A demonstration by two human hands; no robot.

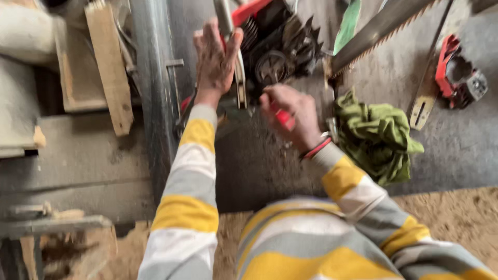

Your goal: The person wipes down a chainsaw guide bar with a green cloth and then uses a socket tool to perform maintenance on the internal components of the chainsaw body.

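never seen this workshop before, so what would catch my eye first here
The two hands at top centre draw the eye: the left hand grips a grey handle bar on a black and red chainsaw engine, while the right hand holds a small red-handled tool against it. To the right lie a crumpled green cloth, a long toothed saw bar and a second red machine part on the grey floor.

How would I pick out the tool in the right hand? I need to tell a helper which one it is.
Start at the black and red chainsaw engine at top centre, steadied by the left hand. Just below it, the right hand grips a small tool with a red handle. Unlike the green rag beside it, it is slim, hard and red.
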